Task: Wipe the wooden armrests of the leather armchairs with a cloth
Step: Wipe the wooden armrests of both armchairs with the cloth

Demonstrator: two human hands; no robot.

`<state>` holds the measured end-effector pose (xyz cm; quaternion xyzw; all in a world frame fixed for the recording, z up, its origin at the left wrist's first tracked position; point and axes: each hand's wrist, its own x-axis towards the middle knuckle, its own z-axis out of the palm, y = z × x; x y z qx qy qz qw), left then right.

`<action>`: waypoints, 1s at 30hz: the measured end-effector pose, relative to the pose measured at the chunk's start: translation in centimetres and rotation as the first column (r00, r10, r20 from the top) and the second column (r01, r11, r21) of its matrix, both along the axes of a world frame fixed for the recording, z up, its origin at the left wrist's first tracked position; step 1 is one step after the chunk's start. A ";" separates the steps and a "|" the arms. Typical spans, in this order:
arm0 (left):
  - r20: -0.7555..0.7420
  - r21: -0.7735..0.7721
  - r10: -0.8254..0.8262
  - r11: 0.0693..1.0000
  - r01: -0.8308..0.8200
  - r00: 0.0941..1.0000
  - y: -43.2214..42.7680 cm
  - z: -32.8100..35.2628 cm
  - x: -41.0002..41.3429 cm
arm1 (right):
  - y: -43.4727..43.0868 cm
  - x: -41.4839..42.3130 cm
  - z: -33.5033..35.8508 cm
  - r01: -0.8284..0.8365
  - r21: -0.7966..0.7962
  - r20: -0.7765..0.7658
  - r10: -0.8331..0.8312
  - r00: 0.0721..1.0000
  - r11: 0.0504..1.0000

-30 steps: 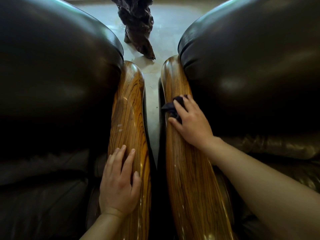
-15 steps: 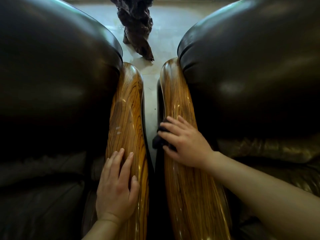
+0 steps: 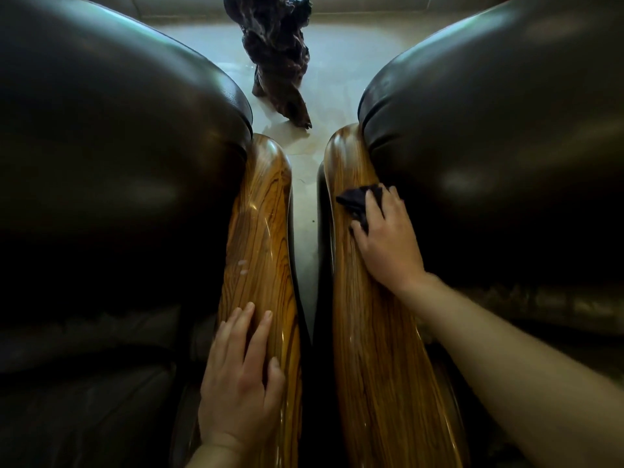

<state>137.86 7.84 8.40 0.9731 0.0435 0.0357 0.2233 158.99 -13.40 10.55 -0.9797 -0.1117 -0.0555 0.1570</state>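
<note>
Wooden armrests of two dark leather armchairs, side by side. Right hand (image 3: 388, 241) presses a dark cloth (image 3: 359, 202) flat onto the right armrest (image 3: 374, 349), fingers spread over it. Left hand (image 3: 239, 380) rests palm-down, fingers loosely extended, on the left armrest (image 3: 260, 231). Dark carved figure (image 3: 277, 59) stands on the floor (image 3: 334, 76) beyond.

The cloth (image 3: 358, 204) is mostly hidden under the right hand (image 3: 388, 241); only a dark crumpled corner shows. The left armchair (image 3: 111, 170) and right armchair (image 3: 499, 157) are cut off by the frame edges. The lower ends of both armrests run past the bottom edge. The top of the dark carved object (image 3: 277, 59) on the floor (image 3: 337, 72) is cropped.
</note>
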 end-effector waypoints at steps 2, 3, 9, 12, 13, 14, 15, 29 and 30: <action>0.003 0.005 0.005 1.000 -0.005 1.000 -0.1 0.0 0.0 | -0.8 -4.7 -0.4 -0.085 0.025 -0.014 0.086 0.996 0.996; 0.004 0.004 0.008 1.000 -0.008 1.000 -0.1 0.1 -0.1 | -1.3 -6.4 -0.6 -0.138 0.018 -0.033 0.138 0.990 0.990; -0.006 -0.006 0.002 1.000 -0.002 1.000 -0.2 0.3 -0.3 | -1.8 -3.3 0.0 -0.067 0.010 -0.102 0.068 0.992 0.998; -0.002 -0.007 0.011 1.000 -0.012 1.000 -0.2 0.3 -0.2 | -0.9 -4.9 -0.4 -0.087 0.035 -0.066 0.090 0.994 0.996; 0.001 -0.007 0.010 1.000 -0.010 1.000 -0.2 0.3 -0.3 | -1.3 -6.5 -0.7 -0.113 0.036 -0.053 0.115 0.992 0.993; 0.005 -0.009 0.008 1.000 -0.008 1.000 -0.2 0.2 -0.4 | -1.8 -8.4 -1.0 -0.138 0.029 -0.039 0.139 0.990 0.990; 0.011 -0.009 0.007 1.000 -0.007 1.000 -0.2 0.2 -0.5 | -2.4 -10.4 -1.3 -0.159 0.019 -0.029 0.159 0.987 0.987; 0.050 0.017 -0.009 1.000 0.008 0.999 -0.1 0.1 -0.9 | -2.3 -12.0 -1.3 0.035 0.006 -0.107 -0.034 0.994 0.999; 0.050 0.026 -0.008 1.000 0.006 0.999 -0.2 0.1 -0.9 | -1.5 -11.5 -1.1 0.060 -0.004 -0.111 -0.061 0.992 0.998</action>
